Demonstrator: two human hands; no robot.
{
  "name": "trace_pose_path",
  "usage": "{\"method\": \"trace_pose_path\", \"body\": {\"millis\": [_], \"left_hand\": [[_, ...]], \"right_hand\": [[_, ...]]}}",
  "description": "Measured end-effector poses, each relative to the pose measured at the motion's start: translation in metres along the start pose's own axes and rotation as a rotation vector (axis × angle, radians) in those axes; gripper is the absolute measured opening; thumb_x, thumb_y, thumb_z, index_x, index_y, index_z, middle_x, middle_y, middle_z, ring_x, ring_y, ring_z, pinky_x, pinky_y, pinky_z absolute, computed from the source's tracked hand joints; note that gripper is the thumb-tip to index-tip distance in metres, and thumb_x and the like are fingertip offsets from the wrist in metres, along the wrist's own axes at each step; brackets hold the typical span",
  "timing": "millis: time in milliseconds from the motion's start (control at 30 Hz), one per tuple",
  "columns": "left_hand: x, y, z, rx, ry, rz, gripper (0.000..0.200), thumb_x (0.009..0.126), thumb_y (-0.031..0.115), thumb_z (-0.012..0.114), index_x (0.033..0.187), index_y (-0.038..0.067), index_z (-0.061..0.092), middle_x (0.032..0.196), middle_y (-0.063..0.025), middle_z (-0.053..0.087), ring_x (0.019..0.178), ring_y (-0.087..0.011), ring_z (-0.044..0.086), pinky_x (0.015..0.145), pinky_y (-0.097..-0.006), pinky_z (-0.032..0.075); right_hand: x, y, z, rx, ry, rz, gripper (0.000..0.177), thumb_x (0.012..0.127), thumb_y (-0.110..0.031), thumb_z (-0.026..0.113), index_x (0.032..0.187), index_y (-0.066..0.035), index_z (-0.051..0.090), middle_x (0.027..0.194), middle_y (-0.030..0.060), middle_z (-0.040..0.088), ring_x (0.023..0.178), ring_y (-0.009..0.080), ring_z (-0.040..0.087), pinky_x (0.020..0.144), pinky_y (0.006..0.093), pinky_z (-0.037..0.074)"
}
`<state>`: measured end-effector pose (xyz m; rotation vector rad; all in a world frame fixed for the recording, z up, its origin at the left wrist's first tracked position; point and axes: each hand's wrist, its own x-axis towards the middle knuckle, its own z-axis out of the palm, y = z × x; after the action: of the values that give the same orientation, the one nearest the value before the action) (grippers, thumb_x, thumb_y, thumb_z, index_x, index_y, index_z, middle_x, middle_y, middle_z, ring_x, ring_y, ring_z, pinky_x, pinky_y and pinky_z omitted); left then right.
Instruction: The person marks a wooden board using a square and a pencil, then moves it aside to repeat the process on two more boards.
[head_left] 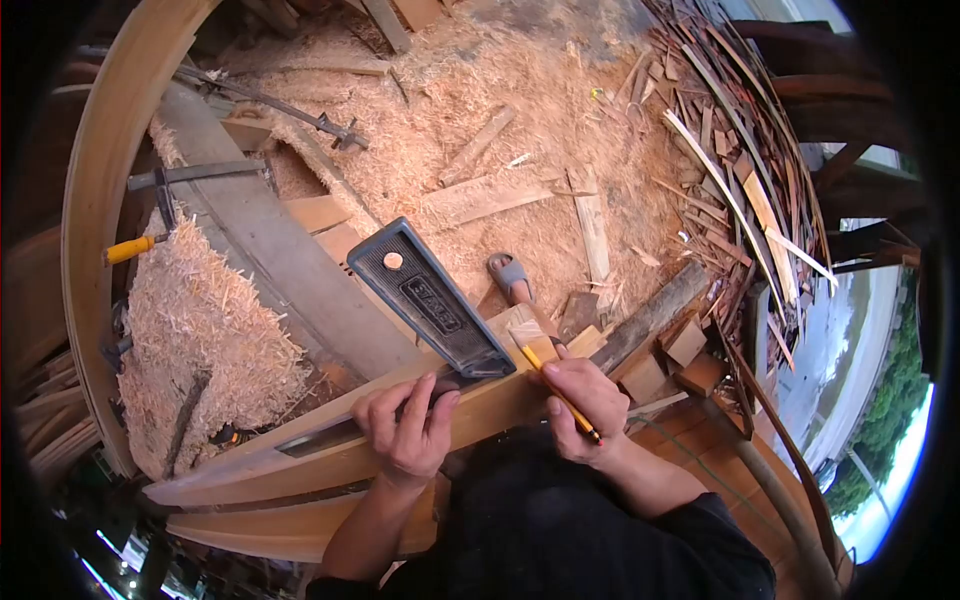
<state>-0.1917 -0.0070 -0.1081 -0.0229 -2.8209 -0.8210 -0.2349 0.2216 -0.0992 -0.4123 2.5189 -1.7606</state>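
My right hand [587, 402] is closed in a writing grip on a yellow pencil [562, 395]. The pencil's point is at the pale end of a wooden beam [500, 400] that runs across in front of me. My left hand [408, 425] is at the near side of this beam, its fingers closed at the lower end of a flat black Stanley-marked tool [432, 300]. This tool has a round hole at its far end and a raised lip at its near end. My curled fingers hide part of it.
Below lies a floor of wood shavings [560, 140] with loose planks. A shavings heap [205, 340], a yellow-handled clamp [130, 250] and a curved timber [100, 160] are on the left. Scrap strips [740, 180] pile up at right. A sandalled foot [512, 275] stands beyond the beam.
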Motion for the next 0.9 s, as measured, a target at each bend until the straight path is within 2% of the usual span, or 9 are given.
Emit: {"method": "trace_pose_path", "body": {"millis": [300, 600, 900], "left_hand": [[0.000, -0.002, 0.000, 0.003, 0.001, 0.007, 0.037, 0.078, 0.018, 0.088, 0.111, 0.006, 0.075, 0.102, -0.0044, 0.062, 0.095, -0.0248, 0.054, 0.085, -0.0381, 0.045], [0.000, -0.003, -0.001, 0.013, 0.001, 0.011, 0.037, 0.077, 0.017, 0.088, 0.110, 0.007, 0.075, 0.101, -0.0047, 0.062, 0.094, -0.0254, 0.054, 0.084, -0.0380, 0.045], [0.000, -0.002, -0.001, 0.014, -0.003, 0.018, 0.038, 0.077, 0.017, 0.088, 0.111, 0.007, 0.075, 0.102, -0.0052, 0.061, 0.095, -0.0264, 0.055, 0.084, -0.0387, 0.046]], "right_hand": [[0.006, -0.004, -0.008, 0.025, -0.079, 0.024, 0.035, 0.084, 0.003, 0.065, 0.119, 0.005, 0.068, 0.099, 0.0148, 0.073, 0.095, 0.0293, 0.073, 0.103, 0.0486, 0.051], [0.006, -0.008, -0.010, 0.015, -0.145, 0.053, 0.040, 0.085, 0.002, 0.068, 0.125, 0.001, 0.066, 0.106, 0.0142, 0.072, 0.101, 0.0297, 0.071, 0.104, 0.0538, 0.048], [0.006, -0.032, -0.029, -0.170, -0.284, 0.088, 0.044, 0.081, 0.000, 0.072, 0.125, -0.002, 0.066, 0.103, 0.0109, 0.072, 0.095, 0.0269, 0.070, 0.100, 0.0543, 0.051]]}}
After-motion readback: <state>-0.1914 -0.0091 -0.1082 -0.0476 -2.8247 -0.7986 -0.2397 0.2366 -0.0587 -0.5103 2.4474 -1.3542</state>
